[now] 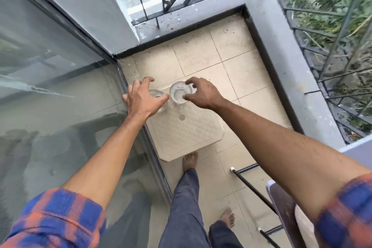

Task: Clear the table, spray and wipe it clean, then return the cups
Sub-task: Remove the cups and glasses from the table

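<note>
A small beige plastic table (pixel 187 135) stands on the balcony floor beside the glass door. Two clear glass cups stand upright at its far end. My left hand (pixel 144 97) is over the left cup (pixel 160 104), fingers spread and curled down around its rim; most of that cup is hidden under the hand. My right hand (pixel 201 94) reaches over the right cup (pixel 178 93), with thumb and fingers curled at its rim. Whether either hand grips tightly is not plain.
A sliding glass door (pixel 60 86) runs along the left. A low grey wall with black railing (pixel 291 70) borders the far and right sides. A dark chair or stool frame (pixel 261 191) stands at lower right. My bare feet are on the tiled floor (pixel 237 62) below the table.
</note>
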The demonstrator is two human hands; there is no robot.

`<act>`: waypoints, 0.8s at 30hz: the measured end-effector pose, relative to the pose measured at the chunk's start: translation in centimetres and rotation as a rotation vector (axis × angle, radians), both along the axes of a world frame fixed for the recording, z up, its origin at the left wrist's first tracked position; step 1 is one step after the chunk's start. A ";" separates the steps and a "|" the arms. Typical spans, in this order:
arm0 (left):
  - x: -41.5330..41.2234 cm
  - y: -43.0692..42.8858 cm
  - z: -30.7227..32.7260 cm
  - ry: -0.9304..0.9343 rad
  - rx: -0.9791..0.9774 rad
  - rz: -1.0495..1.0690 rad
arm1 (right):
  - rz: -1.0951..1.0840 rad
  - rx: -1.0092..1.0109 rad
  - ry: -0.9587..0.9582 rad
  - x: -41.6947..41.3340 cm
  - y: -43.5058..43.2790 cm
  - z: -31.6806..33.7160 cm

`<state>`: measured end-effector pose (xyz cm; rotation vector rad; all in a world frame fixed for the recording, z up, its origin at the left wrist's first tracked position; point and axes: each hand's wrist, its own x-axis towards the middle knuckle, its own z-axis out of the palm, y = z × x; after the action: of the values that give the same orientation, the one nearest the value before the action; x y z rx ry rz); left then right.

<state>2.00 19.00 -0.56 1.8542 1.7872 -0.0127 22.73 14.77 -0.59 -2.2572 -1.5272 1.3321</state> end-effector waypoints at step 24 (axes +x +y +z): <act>43.0 -40.5 32.1 -0.834 -0.122 -1.260 | -0.940 0.437 -0.389 27.7 -62.3 33.3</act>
<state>45.03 -21.52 31.55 2.1106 -0.0408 0.1490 50.44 -47.56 32.69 -2.4547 -0.5220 0.2840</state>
